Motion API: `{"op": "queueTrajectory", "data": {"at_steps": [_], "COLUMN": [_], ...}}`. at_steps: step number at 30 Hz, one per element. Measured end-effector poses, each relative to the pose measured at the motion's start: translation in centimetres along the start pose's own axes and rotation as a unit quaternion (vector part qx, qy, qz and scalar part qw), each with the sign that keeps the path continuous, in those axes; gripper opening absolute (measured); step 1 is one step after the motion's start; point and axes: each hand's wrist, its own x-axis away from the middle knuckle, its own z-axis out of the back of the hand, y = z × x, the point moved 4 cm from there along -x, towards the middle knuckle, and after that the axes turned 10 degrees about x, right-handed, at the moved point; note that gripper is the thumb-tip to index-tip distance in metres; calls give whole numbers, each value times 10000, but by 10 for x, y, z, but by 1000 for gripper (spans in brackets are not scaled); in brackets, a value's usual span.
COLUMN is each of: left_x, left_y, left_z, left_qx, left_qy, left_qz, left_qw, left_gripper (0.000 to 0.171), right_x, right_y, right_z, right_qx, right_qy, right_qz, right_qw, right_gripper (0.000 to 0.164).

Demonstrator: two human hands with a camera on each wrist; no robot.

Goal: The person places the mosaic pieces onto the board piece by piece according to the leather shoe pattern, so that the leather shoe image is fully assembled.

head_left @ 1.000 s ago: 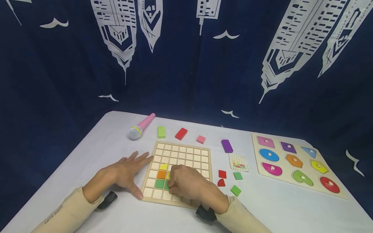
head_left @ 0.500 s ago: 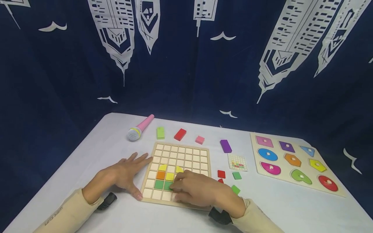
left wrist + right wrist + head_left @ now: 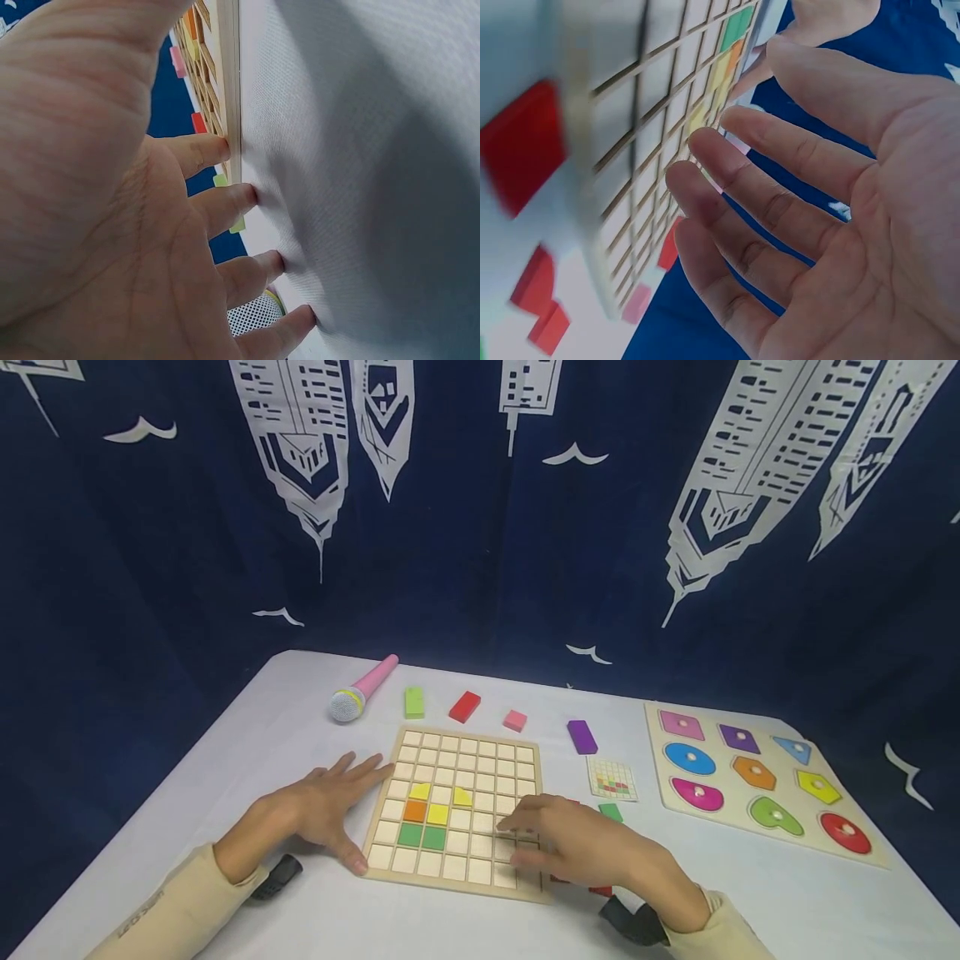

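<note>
A wooden grid board (image 3: 467, 763) lies in front of me, with two green tiles (image 3: 434, 837), an orange tile (image 3: 415, 811) and a yellow tile (image 3: 438, 814) in its left half. Two cut-corner yellow tiles (image 3: 462, 797) sit higher up. My left hand (image 3: 322, 810) is spread at the board's left side, thumb at the near corner and fingertips at the edge and on the cloth. Over the right edge is my right hand (image 3: 581, 839), holding nothing; its fingers look loosely extended in the right wrist view. It covers part of the loose red tiles (image 3: 526, 146).
A green tile (image 3: 611, 812) and a small pattern card (image 3: 612, 779) lie right of the board. Behind it are a pink microphone (image 3: 367, 687) and green, red (image 3: 465, 707), pink and purple (image 3: 582, 737) blocks. A knobbed shape puzzle (image 3: 731, 806) takes up the far right.
My right hand has moved right, from the green tiles to the board's right edge, and its curled fingers have loosened. The tiles it covered now show. My left hand stays put.
</note>
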Motion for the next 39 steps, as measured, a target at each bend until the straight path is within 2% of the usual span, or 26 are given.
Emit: {"op": "queueTrajectory", "data": {"at_steps": [14,19,35,39], "left_x": [-1,-2,-2,0], "left_y": [2,1,2,1], "left_z": [0,-1,0,2], "left_qx": [4,12,5,-35], "left_qy": [16,-7,4,-4], "left_qz": [-13,-27,-51,-50], "left_qw": [10000,10000,10000,10000], "left_gripper": [132,133,133,133], "right_x": [30,35,50,46], "right_y": [30,37,55,49], "right_z": [-7,-9,-13,-11], "right_qx": [-170,-135,-127,-76], "right_qy": [5,-65,-101,-61], "right_qz": [-474,-762,-1217,-1125], "right_qw": [9987,9970,9924,9936], "right_gripper": [36,38,43,41]}}
